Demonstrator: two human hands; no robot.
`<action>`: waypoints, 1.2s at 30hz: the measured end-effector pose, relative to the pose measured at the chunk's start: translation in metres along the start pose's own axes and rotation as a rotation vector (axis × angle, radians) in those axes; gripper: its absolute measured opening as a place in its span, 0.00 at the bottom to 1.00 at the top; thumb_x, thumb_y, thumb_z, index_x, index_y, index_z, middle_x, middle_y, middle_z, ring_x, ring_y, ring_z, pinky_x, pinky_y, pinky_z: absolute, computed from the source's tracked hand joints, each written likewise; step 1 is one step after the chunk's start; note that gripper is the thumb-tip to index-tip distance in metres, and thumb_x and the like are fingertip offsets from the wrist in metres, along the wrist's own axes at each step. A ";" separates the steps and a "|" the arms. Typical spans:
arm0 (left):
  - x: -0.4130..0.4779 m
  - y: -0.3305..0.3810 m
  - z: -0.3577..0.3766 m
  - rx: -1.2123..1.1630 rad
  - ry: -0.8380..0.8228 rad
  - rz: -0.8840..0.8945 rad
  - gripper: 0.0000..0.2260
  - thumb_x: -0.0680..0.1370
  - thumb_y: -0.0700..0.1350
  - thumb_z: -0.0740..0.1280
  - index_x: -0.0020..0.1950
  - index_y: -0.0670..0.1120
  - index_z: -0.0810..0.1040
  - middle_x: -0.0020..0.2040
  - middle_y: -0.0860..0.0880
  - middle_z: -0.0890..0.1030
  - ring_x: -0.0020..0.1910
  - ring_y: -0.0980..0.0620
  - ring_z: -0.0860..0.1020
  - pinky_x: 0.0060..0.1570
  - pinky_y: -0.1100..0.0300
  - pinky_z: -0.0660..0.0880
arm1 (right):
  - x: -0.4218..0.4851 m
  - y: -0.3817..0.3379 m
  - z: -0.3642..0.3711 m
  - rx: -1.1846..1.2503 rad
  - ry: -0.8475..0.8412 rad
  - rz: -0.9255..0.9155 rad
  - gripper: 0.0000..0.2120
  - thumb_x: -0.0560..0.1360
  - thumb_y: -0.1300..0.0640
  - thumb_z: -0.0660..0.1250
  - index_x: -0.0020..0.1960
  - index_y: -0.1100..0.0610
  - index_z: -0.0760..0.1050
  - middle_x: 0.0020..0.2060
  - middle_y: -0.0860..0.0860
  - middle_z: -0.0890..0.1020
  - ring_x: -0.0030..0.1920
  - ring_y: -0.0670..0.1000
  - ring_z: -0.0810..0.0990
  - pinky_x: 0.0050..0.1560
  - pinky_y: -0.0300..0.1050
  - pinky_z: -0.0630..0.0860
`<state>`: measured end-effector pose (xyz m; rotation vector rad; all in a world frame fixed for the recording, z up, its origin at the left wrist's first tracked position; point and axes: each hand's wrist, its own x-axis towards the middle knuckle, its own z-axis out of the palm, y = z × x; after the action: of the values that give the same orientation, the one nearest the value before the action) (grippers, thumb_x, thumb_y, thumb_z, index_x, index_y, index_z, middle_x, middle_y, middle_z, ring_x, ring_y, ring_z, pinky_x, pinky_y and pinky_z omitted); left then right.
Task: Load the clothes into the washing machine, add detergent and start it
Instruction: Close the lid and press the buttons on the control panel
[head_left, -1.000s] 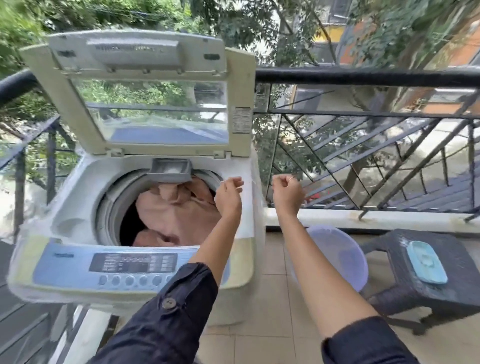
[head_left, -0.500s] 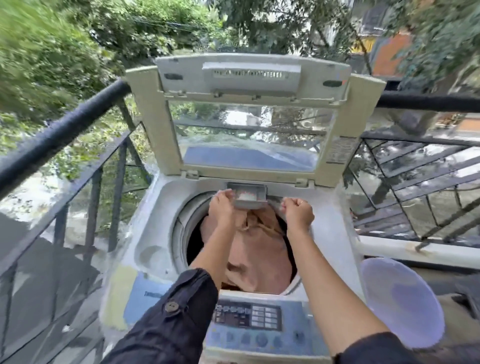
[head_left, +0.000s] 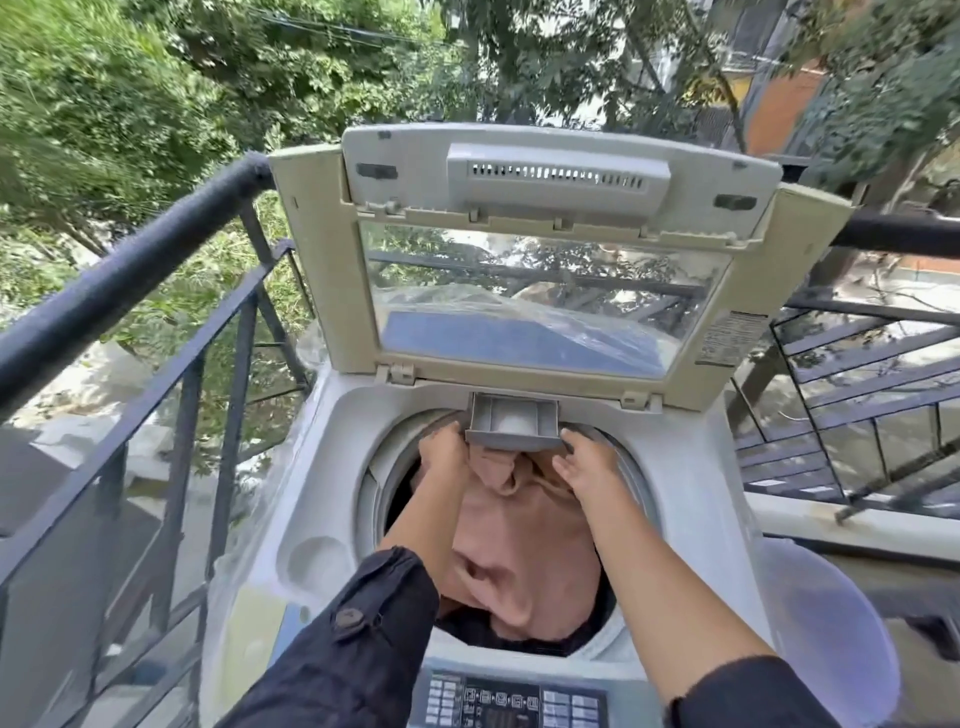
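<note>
The top-loading washing machine (head_left: 332, 467) stands with its lid (head_left: 322, 270) raised. Pink clothes (head_left: 524, 561) fill the drum. A grey detergent drawer (head_left: 511, 423) sticks out over the drum's far rim, with pale powder in it. My left hand (head_left: 441, 452) curls around the drawer's left front corner. Fingers of my right hand (head_left: 582, 467) hold the right front corner, the thumb below. Both hands rest just above the clothes. The control panel (head_left: 514, 701) lies at the near edge between my forearms.
A dark metal balcony railing (head_left: 130, 280) runs close along the machine's left side and behind it. A pale lavender plastic basin (head_left: 821, 623) sits low to the right of the machine. Trees and buildings lie beyond the railing.
My view swung left and down over the drum. Both hands moved from the machine's right side to the drawer, then dropped from its sides to its front corners.
</note>
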<state>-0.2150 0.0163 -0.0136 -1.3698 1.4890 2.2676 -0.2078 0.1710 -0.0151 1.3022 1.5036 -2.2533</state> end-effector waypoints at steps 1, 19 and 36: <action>0.004 -0.002 0.001 -0.005 -0.022 -0.049 0.08 0.76 0.38 0.64 0.55 0.41 0.75 0.30 0.45 0.70 0.26 0.50 0.65 0.28 0.58 0.61 | 0.005 0.002 0.002 0.013 -0.020 0.031 0.13 0.75 0.65 0.66 0.59 0.65 0.72 0.50 0.62 0.74 0.49 0.56 0.81 0.52 0.43 0.77; 0.030 -0.012 0.022 -0.224 -0.158 -0.082 0.17 0.80 0.33 0.58 0.68 0.34 0.67 0.41 0.45 0.73 0.38 0.50 0.73 0.57 0.53 0.72 | 0.036 0.000 0.023 0.222 -0.009 0.089 0.10 0.74 0.75 0.62 0.38 0.64 0.70 0.43 0.58 0.75 0.45 0.52 0.76 0.65 0.48 0.72; 0.024 0.012 0.042 -0.137 -0.187 -0.036 0.09 0.80 0.35 0.57 0.59 0.43 0.68 0.45 0.45 0.75 0.38 0.53 0.73 0.38 0.65 0.70 | 0.031 -0.023 0.047 0.296 0.003 0.050 0.07 0.75 0.75 0.61 0.41 0.65 0.69 0.39 0.58 0.73 0.42 0.53 0.74 0.67 0.53 0.71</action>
<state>-0.2613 0.0340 -0.0185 -1.1669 1.2637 2.4373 -0.2666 0.1546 -0.0149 1.3974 1.1549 -2.5137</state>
